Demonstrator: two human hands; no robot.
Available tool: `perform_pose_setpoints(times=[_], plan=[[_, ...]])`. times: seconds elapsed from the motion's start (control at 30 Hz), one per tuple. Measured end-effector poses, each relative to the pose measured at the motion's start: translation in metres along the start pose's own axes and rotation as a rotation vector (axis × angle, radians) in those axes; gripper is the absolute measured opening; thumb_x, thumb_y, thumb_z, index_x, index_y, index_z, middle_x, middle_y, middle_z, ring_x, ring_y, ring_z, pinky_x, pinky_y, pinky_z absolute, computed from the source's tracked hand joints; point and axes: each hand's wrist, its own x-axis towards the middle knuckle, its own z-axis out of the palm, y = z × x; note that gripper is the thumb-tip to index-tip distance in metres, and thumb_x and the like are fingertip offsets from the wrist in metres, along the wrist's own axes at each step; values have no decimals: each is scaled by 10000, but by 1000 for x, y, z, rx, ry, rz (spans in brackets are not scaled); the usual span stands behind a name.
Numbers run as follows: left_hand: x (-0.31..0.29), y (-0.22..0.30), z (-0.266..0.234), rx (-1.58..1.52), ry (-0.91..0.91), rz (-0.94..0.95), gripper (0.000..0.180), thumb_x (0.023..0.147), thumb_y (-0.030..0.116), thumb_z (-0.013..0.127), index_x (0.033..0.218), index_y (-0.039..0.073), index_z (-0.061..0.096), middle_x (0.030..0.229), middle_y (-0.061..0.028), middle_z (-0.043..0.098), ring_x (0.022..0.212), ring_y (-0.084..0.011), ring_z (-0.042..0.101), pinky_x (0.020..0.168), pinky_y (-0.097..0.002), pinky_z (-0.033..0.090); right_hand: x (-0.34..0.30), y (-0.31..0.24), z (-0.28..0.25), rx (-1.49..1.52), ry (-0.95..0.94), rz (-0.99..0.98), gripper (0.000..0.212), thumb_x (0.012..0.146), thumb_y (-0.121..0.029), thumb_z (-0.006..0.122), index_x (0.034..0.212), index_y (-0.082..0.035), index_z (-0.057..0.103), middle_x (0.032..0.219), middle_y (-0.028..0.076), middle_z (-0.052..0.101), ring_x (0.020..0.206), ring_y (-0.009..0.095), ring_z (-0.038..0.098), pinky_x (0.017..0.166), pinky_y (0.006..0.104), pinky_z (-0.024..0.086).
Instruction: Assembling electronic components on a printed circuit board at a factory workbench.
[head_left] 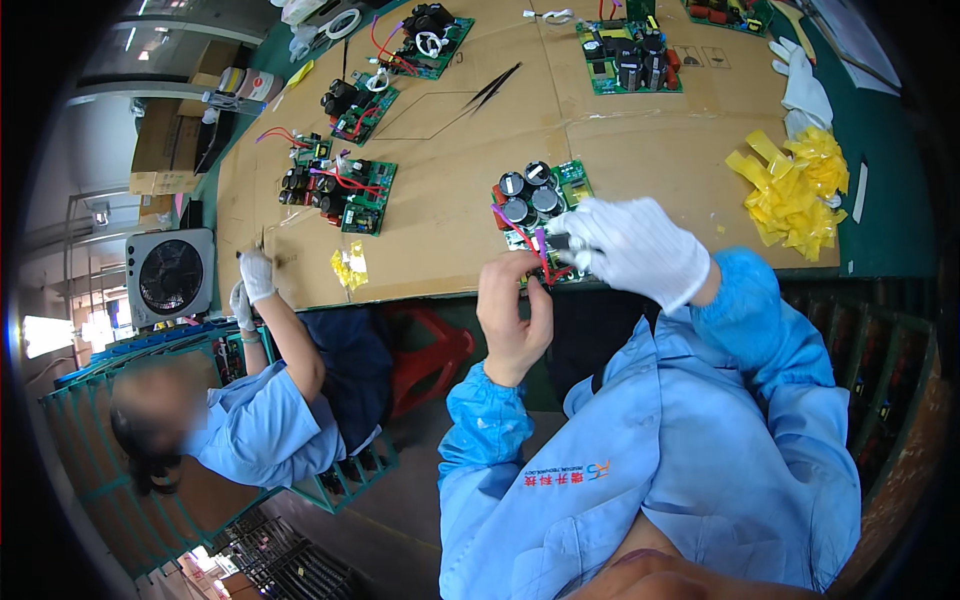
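Observation:
A green circuit board [575, 180] lies at the table's near edge, in front of me. Several round black capacitors [538, 173] stand on its far part, and red wires [512, 222] with purple sleeves cross its near left part. My bare left hand [512, 318] is at that near left corner, thumb and forefinger curled round a red wire. From the right, my right hand [640, 250], in a white glove, reaches over the board. Its fingers are closed at a small black part [558, 242]; what they grip is mostly hidden.
More circuit boards [628, 60] lie along the cardboard-covered table [480, 110], several at left [365, 210]. Black tweezers [492, 86] lie far off. Crumpled yellow tape [795, 190] and a white glove [797, 85] are at right. A gloved co-worker [260, 410] sits at left, beside a red stool [430, 355].

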Motion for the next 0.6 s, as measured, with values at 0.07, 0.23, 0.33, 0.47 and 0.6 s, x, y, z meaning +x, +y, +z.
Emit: perform_pose_setpoints(times=[0.07, 0.23, 0.33, 0.47, 0.6], plan=[[-7, -5, 8, 37, -5, 13, 225, 824, -134, 553, 977, -6, 656, 1038, -147, 658, 967, -314, 635, 857, -380, 512, 18, 23, 13, 122, 117, -51, 248, 895, -299, 722, 1019, -85, 722, 946, 156, 687, 835, 339, 682, 671, 439, 541], [-9, -5, 10, 171, -50, 121, 183, 763, -135, 574, 864, 2, 641, 1010, -121, 648, 956, -307, 612, 836, -396, 503, 37, 81, 26, 104, 15, 270, 268, 887, -288, 707, 1019, -56, 726, 977, 170, 720, 798, 326, 694, 657, 414, 537], [-10, 1, 9, 176, 14, 93, 178, 728, -128, 587, 835, 9, 628, 977, -114, 649, 967, -309, 618, 837, -403, 503, 34, 60, 11, 463, -43, 454, 335, 920, -318, 704, 1123, -51, 708, 967, 92, 720, 751, 203, 662, 603, 320, 483], [-23, 13, 5, 242, 209, 230, 225, 669, -107, 599, 831, 42, 646, 935, -95, 654, 955, -308, 638, 834, -413, 514, 2, 40, -20, 823, -3, 553, 525, 945, -349, 701, 1370, -51, 622, 933, -9, 641, 679, 70, 521, 549, 229, 392], [-47, 18, 20, 359, -31, 480, 385, 715, -12, 624, 1080, 67, 716, 1051, -92, 694, 1030, -312, 673, 907, -416, 518, -25, 30, -52, 911, -99, 643, 660, 916, -403, 710, 1434, -19, 572, 901, -20, 609, 618, 47, 415, 553, 223, 341]])
